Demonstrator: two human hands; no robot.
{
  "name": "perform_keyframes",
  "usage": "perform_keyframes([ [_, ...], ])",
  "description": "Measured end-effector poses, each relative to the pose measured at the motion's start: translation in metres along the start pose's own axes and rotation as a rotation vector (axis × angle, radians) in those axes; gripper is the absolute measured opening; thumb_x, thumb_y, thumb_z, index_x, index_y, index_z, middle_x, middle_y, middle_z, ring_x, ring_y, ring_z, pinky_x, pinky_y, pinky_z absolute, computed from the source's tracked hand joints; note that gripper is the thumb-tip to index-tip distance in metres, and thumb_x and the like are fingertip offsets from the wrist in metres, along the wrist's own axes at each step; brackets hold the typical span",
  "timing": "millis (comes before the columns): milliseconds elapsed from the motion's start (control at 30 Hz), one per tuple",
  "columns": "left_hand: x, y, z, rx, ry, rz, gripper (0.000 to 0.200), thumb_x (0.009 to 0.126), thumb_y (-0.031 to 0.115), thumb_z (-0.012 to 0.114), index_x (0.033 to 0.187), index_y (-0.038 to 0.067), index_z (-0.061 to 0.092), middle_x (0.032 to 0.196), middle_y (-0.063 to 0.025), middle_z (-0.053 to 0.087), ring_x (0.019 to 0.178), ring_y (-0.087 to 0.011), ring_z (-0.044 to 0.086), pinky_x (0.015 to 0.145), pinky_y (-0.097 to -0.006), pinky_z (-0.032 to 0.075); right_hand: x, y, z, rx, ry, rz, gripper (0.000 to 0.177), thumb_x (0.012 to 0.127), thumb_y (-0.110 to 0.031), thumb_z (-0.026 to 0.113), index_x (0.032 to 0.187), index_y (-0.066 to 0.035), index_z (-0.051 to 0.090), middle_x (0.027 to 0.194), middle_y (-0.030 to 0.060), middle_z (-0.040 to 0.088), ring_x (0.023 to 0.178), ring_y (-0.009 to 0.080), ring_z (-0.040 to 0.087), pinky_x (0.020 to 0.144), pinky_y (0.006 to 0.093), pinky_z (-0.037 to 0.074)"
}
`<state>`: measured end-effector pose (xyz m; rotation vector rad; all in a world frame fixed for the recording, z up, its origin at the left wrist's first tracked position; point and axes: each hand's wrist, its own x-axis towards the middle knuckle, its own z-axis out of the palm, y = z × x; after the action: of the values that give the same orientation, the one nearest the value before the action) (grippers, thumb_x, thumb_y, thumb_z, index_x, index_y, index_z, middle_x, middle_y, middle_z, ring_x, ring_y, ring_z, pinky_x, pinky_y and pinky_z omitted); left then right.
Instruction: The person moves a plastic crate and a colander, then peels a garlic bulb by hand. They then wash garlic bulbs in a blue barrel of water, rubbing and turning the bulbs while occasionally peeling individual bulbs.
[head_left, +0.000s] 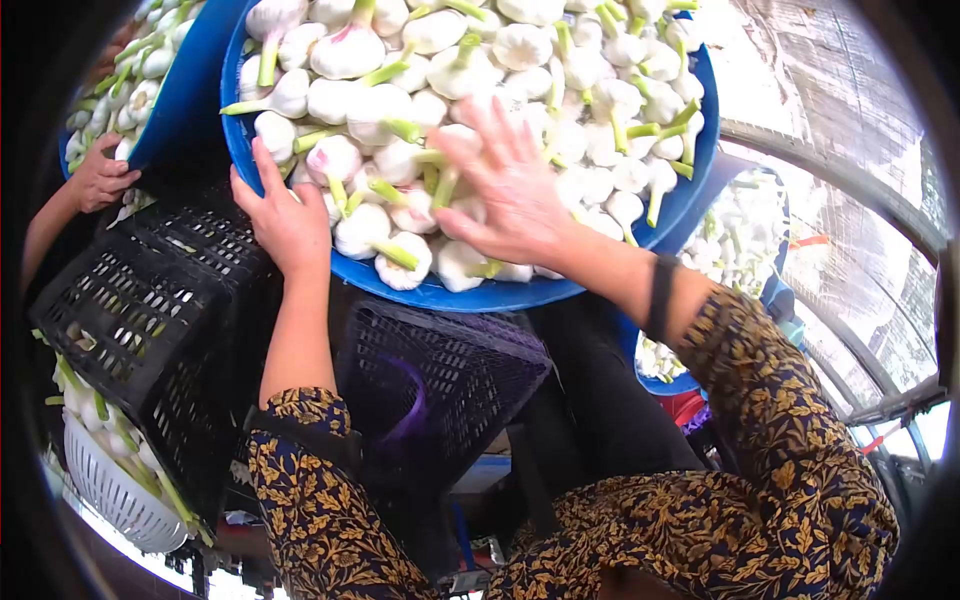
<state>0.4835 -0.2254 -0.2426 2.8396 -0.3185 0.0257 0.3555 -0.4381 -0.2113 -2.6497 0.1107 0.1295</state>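
The left hand (pixel 285 218) curls its fingers over the near rim of a blue basin (pixel 470 297). The right hand (pixel 512 190) lies flat, fingers spread, on the garlic bulbs (pixel 590 90) heaped inside. Black crates (pixel 150 300) sit below, and another person's hand (pixel 100 178) touches a second basin (pixel 190 90) at far left.

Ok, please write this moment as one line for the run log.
left hand: at rim of blue tub | right hand: open, spread on garlic bulbs | nearby: black crate, another person's hand
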Motion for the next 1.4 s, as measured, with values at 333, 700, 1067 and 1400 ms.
perform_keyframes([
  [333,0.001,0.007,-0.011,-0.111,-0.031,-0.045,0.072,0.079,0.006,0.058,0.147,0.018,0.039,0.147,-0.0277,0.027,0.128,-0.0454,0.043,0.101,-0.0465,0.044,0.019,-0.006,-0.002,-0.1,-0.268,-0.121,0.07,0.082,-0.053,0.058,0.141,-0.017,0.046,0.153,0.0234,0.026,0.143,0.0469,0.016,0.112,0.064,0.016],
  [700,0.003,0.012,-0.017,-0.111,-0.086,-0.11,0.074,0.077,0.0,0.057,0.146,0.02,0.04,0.149,-0.0247,0.024,0.128,-0.045,0.043,0.101,-0.0466,0.046,0.19,0.006,-0.008,-0.196,0.037,-0.2,0.064,0.082,-0.063,0.052,0.132,-0.023,0.056,0.151,0.0215,0.031,0.139,0.0434,0.028,0.105,0.0715,0.018],
  [1067,0.004,0.011,-0.019,-0.153,-0.129,-0.144,0.074,0.077,0.001,0.056,0.145,0.026,0.042,0.151,-0.0247,0.022,0.133,-0.0449,0.037,0.105,-0.0461,0.043,0.203,0.002,-0.034,-0.285,-0.374,-0.086,0.062,0.085,-0.059,0.054,0.13,-0.016,0.056,0.15,0.0245,0.029,0.139,0.038,0.032,0.108,0.0613,0.027],
  [1400,0.002,0.011,-0.018,-0.152,-0.122,-0.12,0.072,0.077,0.0,0.054,0.145,0.023,0.043,0.151,-0.0243,0.022,0.133,-0.0446,0.039,0.102,-0.046,0.046,0.282,0.061,-0.033,-0.407,0.089,-0.207,0.066,0.086,-0.067,0.046,0.142,-0.033,0.044,0.148,0.0248,0.034,0.141,0.043,0.026,0.11,0.0684,0.01],
])
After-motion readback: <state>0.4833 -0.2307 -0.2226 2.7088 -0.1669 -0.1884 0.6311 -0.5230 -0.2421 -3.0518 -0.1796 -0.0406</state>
